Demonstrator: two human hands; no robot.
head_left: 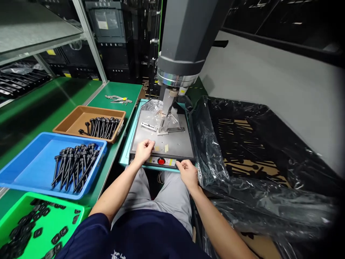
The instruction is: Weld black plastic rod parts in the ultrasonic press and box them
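My left hand (145,150) is closed in a pinch over the front left of the grey machine plate (172,140); whatever its fingertips may hold is too small to make out. At the right end of the front panel, my right hand (188,173) has curled fingers close to the panel edge, their contents hidden. Between the hands, a red round button (161,161) sits on the panel. Behind them a metal fixture (162,126) stands on the plate, directly under the narrow tip (168,102) of the large grey machine head (185,32).
On the green bench (121,90) to the left are a brown tray (71,118) and a blue tray (35,158) of black long-stemmed parts, a green tray (51,219) of small black pieces, and pliers (118,98). At right stands a plastic-lined bin (212,144) of black parts.
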